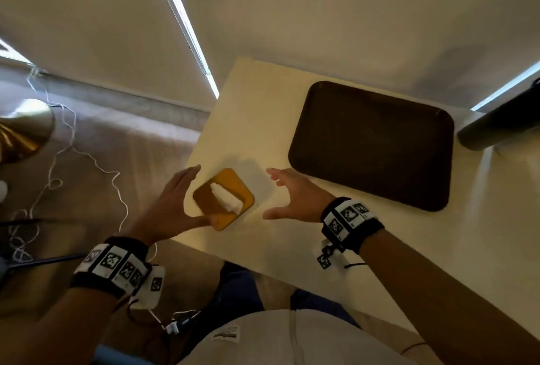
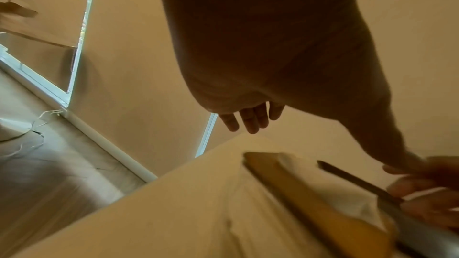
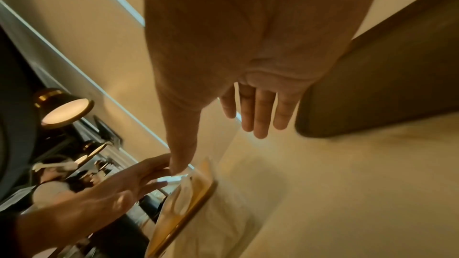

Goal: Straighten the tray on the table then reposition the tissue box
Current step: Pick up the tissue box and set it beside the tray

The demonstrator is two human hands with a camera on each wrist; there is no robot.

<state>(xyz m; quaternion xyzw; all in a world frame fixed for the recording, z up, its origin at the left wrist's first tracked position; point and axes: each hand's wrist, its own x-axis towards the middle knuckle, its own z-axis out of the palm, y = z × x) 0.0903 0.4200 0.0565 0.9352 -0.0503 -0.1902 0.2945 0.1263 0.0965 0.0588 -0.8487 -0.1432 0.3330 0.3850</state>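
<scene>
My spread left hand (image 1: pixel 172 204) and right hand (image 1: pixel 295 198) flank the square mustard-yellow tissue box (image 1: pixel 223 198), white tissue poking out, near the pale bench's (image 1: pixel 263 107) left edge; the smooth dark-brown rounded tray (image 1: pixel 371 145) lies far right.

My three views: one from the head, one from each wrist.

My head camera looks steeply down on the worktop (image 1: pixel 251 119) from above; each wrist camera sits close behind its palm, facing along the fingers. All three share the tissue box (image 1: pixel 223 199) and tray (image 1: pixel 371 145).
</scene>
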